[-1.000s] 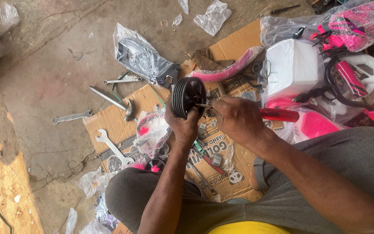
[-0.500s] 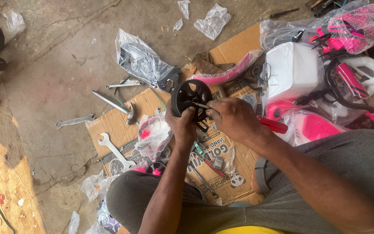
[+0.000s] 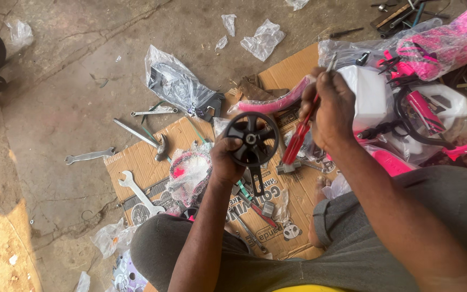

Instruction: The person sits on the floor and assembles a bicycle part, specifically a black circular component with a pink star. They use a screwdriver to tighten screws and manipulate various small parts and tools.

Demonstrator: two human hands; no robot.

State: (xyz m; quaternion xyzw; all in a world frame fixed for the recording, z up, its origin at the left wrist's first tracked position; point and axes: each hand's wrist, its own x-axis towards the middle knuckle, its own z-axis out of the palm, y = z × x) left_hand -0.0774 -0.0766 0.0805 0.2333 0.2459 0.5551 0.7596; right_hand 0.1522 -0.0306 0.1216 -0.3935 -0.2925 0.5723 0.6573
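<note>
Lifted away from the wheel since half a second ago, the right hand (image 3: 328, 111) now sits higher and further right, closed around a red-handled screwdriver (image 3: 302, 130) whose handle hangs down toward the cardboard; earlier its tip met the hub. The left hand (image 3: 227, 161) has stayed gripping the small black plastic spoked wheel (image 3: 253, 138) by its rim, face up now, a black bracket hanging below it over the flattened brown cardboard sheet (image 3: 293, 208).

That cardboard carries dark printed lettering and a small round logo near its lower edge. A clear plastic bag with dark parts inside (image 3: 177, 84) lies on the concrete just beyond the cardboard's upper left corner. Two crumpled empty clear bags (image 3: 265, 38) lie further up the floor. At the upper right, clear wrapping covers pink and white toy-bicycle parts (image 3: 439, 43). A silver open-ended spanner (image 3: 139, 190) rests on the cardboard's left edge.
</note>
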